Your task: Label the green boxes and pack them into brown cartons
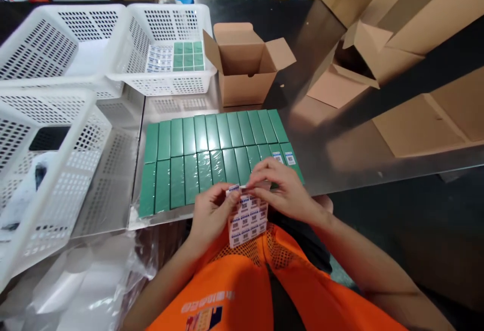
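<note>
The left hand (212,212) grips a sheet of QR-code stickers (247,220) at the table's (340,144) near edge, above an orange vest (242,290), while the right hand's (285,189) fingertips pinch 1 sticker at the sheet's top edge. Just beyond lie 2 rows of green boxes (212,157), shrink-wrapped and touching side by side. Only 2 boxes at the front row's right end carry labels (284,158) (the rest look bare), so I judge the labelling barely begun. An open cardboard carton (245,68) stands behind, beside a white basket (166,43) holding more green boxes.
</note>
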`<state>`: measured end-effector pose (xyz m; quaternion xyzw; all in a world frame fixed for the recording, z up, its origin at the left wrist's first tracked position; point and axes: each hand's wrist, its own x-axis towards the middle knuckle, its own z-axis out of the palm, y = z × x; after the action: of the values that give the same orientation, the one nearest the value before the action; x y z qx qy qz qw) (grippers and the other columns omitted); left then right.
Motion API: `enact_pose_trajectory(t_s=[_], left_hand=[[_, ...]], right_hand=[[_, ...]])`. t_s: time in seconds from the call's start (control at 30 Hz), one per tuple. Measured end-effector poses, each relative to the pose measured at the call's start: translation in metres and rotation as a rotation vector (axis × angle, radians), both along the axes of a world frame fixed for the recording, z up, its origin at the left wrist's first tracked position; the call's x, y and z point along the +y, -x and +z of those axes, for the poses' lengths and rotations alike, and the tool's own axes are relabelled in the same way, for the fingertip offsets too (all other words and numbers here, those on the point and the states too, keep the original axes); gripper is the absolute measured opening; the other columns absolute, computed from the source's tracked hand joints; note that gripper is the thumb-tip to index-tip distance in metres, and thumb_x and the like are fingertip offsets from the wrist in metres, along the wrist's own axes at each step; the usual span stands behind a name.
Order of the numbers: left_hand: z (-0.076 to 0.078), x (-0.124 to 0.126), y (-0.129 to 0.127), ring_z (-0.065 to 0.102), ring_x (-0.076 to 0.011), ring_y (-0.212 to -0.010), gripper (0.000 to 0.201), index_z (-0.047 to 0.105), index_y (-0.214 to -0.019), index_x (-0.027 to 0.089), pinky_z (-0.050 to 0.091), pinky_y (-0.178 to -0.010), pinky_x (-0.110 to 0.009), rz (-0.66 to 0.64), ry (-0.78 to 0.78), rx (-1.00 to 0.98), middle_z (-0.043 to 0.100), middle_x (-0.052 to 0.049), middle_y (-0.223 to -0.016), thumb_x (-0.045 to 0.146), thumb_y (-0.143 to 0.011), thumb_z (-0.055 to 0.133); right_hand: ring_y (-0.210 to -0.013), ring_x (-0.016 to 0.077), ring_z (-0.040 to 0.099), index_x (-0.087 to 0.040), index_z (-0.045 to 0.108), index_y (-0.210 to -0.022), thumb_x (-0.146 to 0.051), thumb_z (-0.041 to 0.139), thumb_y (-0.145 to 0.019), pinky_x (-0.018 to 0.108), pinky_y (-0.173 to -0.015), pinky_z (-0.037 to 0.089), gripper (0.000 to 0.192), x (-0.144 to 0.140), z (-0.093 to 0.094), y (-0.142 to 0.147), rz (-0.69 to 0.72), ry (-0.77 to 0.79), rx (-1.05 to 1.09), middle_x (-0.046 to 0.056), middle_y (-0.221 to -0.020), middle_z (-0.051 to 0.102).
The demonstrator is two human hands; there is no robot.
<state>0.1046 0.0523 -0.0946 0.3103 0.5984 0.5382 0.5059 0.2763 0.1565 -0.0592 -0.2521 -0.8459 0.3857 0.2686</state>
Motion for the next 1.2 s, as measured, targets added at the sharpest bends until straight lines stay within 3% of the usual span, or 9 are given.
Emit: enact_pose_trajectory(t_s=[0.1,0.2,0.3,0.43,0.57,0.77,1.03,1.1,1.2], left_hand=[[-0.002,-0.002,0.003,0.058,-0.0134,-0.059,0.036,0.073,-0.076,0.017,0.047,-0.055,-0.022,-0.023,0.01,-0.007,0.068,-0.001,-0.066,0.053,-0.081,0.072],[-0.005,-0.005,0.007,0.055,-0.0126,-0.056,0.039,0.071,-0.075,0.017,0.045,-0.052,-0.021,0.017,0.04,0.018,0.064,0.0,-0.062,0.056,-0.081,0.071],[-0.008,-0.006,0.008,0.056,-0.0133,-0.058,0.04,0.072,-0.077,0.017,0.046,-0.053,-0.022,0.032,0.052,0.036,0.064,0.0,-0.063,0.056,-0.081,0.071],[-0.008,-0.007,0.005,0.058,-0.0142,-0.06,0.037,0.071,-0.077,0.017,0.046,-0.054,-0.022,-0.002,0.062,0.041,0.065,-0.002,-0.065,0.054,-0.082,0.07],[-0.009,-0.008,0.005,0.055,-0.0131,-0.057,0.037,0.071,-0.077,0.017,0.044,-0.052,-0.021,-0.002,0.068,0.075,0.062,-0.001,-0.063,0.054,-0.084,0.068],[-0.013,-0.007,0.008,0.055,-0.013,-0.057,0.039,0.071,-0.08,0.017,0.043,-0.052,-0.021,-0.027,0.073,0.065,0.063,0.0,-0.063,0.056,-0.084,0.067],[-0.009,-0.006,0.005,0.055,-0.0129,-0.06,0.038,0.071,-0.08,0.017,0.044,-0.054,-0.021,-0.015,0.062,0.068,0.063,0.0,-0.064,0.054,-0.085,0.067],[-0.008,-0.006,0.003,0.055,-0.0131,-0.06,0.039,0.071,-0.079,0.016,0.043,-0.054,-0.022,-0.018,0.063,0.053,0.063,0.0,-0.064,0.055,-0.085,0.067],[-0.006,-0.005,0.004,0.054,-0.0136,-0.061,0.043,0.072,-0.081,0.016,0.043,-0.055,-0.022,-0.036,0.04,0.036,0.064,-0.001,-0.066,0.058,-0.083,0.067]], right_hand=[[-0.09,0.0195,0.062,-0.028,0.071,-0.085,-0.019,0.063,-0.092,0.038,-0.084,0.051,0.014,-0.002,-0.001,-0.002,0.053,-0.051,0.186,0.003,-0.091,0.067],[-0.087,0.0202,0.064,-0.027,0.066,-0.084,-0.028,0.066,-0.09,0.038,-0.082,0.052,0.006,0.018,0.001,-0.013,-0.184,0.095,0.298,0.002,-0.089,0.068],[-0.074,0.0186,0.063,-0.026,0.063,-0.092,-0.039,0.073,-0.081,0.033,-0.07,0.051,0.02,0.05,0.0,-0.025,-0.415,0.352,0.128,0.001,-0.08,0.067],[-0.061,0.0168,0.06,-0.026,0.05,-0.117,-0.034,0.081,-0.065,0.027,-0.057,0.044,0.062,0.083,-0.013,-0.03,-0.318,0.69,-0.119,-0.005,-0.065,0.064],[-0.057,0.016,0.06,-0.025,0.041,-0.113,-0.031,0.082,-0.06,0.024,-0.052,0.039,0.067,0.09,-0.021,-0.026,-0.366,0.771,-0.204,-0.006,-0.064,0.066],[-0.058,0.0165,0.06,-0.025,0.041,-0.112,-0.031,0.081,-0.063,0.026,-0.055,0.042,0.063,0.088,-0.026,-0.02,-0.382,0.708,-0.272,-0.006,-0.067,0.066],[-0.067,0.019,0.058,-0.022,0.06,-0.103,-0.03,0.086,-0.066,0.03,-0.062,0.04,0.045,0.078,-0.009,-0.01,-0.491,0.075,-0.644,-0.002,-0.073,0.06],[-0.068,0.0167,0.056,-0.022,0.065,-0.1,-0.033,0.085,-0.071,0.03,-0.063,0.043,0.037,0.061,0.002,-0.005,-0.385,0.04,-0.479,0.0,-0.083,0.06],[-0.077,0.0162,0.059,-0.025,0.07,-0.105,-0.036,0.078,-0.083,0.029,-0.07,0.047,0.026,0.03,0.013,0.007,-0.031,0.09,-0.237,0.002,-0.093,0.061]])
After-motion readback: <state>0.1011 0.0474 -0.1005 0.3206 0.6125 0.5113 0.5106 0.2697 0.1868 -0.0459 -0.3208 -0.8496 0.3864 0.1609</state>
